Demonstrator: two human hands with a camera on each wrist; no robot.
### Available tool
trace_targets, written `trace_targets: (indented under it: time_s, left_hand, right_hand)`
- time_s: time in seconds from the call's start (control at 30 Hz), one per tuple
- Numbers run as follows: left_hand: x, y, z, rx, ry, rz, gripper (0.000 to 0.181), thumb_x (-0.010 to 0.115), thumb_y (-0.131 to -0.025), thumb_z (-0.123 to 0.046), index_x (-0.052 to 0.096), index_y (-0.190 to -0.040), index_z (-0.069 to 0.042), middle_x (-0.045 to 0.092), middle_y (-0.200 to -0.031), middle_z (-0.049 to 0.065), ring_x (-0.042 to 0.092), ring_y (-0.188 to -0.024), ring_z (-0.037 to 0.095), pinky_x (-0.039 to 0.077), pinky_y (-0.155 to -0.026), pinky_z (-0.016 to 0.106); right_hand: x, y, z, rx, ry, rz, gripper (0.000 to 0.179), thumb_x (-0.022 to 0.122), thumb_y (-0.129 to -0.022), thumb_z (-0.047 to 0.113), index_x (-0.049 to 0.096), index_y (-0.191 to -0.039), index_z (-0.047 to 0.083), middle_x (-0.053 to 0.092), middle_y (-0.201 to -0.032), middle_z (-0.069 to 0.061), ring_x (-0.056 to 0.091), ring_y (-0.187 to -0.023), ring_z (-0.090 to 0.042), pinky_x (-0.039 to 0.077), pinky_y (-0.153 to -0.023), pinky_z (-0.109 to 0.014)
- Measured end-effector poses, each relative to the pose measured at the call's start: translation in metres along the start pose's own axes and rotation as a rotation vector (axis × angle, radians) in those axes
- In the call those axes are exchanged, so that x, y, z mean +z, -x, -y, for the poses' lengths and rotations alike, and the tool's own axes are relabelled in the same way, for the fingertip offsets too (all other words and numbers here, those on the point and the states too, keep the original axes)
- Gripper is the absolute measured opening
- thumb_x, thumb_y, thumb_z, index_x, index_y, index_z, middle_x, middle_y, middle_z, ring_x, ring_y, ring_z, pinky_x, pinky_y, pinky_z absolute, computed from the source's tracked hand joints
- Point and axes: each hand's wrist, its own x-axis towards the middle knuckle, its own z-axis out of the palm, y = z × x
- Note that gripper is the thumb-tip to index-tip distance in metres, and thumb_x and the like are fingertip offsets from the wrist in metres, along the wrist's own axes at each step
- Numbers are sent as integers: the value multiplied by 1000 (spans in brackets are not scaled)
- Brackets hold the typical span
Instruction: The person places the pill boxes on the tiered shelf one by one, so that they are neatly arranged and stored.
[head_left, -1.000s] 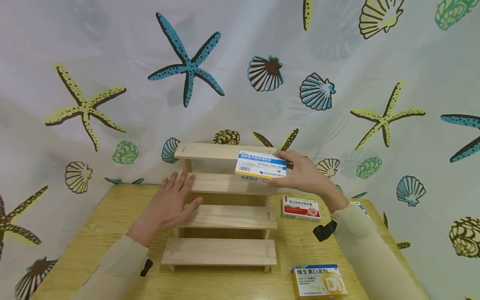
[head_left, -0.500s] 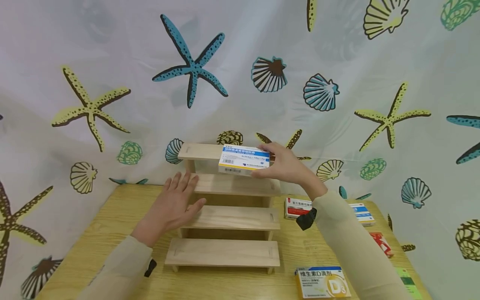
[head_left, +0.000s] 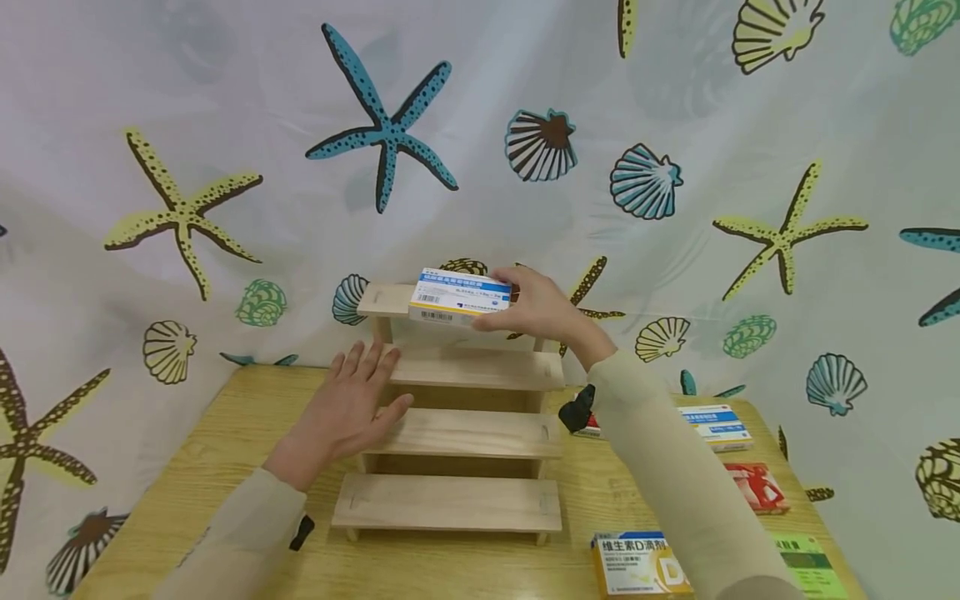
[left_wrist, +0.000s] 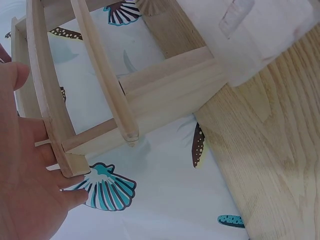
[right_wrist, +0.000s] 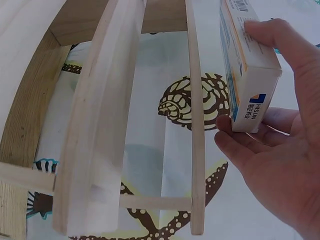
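A white and blue medicine box (head_left: pixel 459 298) is pinched at its right end by my right hand (head_left: pixel 536 307), thumb on the near side and fingers behind. In the head view it overlaps the top step of a wooden stepped rack (head_left: pixel 465 367). From the right wrist, the box (right_wrist: pixel 252 70) appears beside the rack's top board (right_wrist: pixel 197 125), between thumb and fingers. My left hand (head_left: pixel 345 408) rests with extended fingers on the left end of the second step from the top. In the left wrist view, its fingers (left_wrist: pixel 40 165) lie around the rack's side.
A vitamin D box (head_left: pixel 633 562) stands at the front right, partly behind the right sleeve. Farther right lie another white and blue box (head_left: pixel 716 429), a red box (head_left: pixel 757 487) and a green box (head_left: pixel 810 567). A patterned curtain (head_left: pixel 465 225) hangs behind the table (head_left: pixel 225 433).
My right hand has carried the medicine box leftward and up, from over the second step to the top step. The left hand has stayed on the rack.
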Motion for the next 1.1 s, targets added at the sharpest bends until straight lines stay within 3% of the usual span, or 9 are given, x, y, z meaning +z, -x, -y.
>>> trace_targets:
  time_s: [0.37,0.8,1.1]
  left_hand:
    - [-2,0,0,-4,-5,8,78,42,-109,-53,28,-165,0,24,-171,29,21,-157,56,19,-127,70]
    - [2,2,-1,0,-12,9,78,42,-109,-52,28,-165,0,27,-171,27,24,-157,55,21,-126,70]
    - [0,2,-1,5,-14,-17,77,41,-109,-52,32,-164,0,31,-169,28,26,-156,55,23,-126,69]
  right_hand:
    - [11,-31,12,20,44,11,83,87,-80,49,56,-149,14,63,-130,-2,61,-110,-19,54,-91,-35]
    - [29,-50,11,-41,-23,32,56,88,-82,42,68,-125,13,71,-116,-3,65,-101,-19,55,-87,-32]
    - [34,-55,13,-14,6,28,73,87,-81,44,62,-141,10,68,-125,-5,64,-108,-20,56,-95,-37]
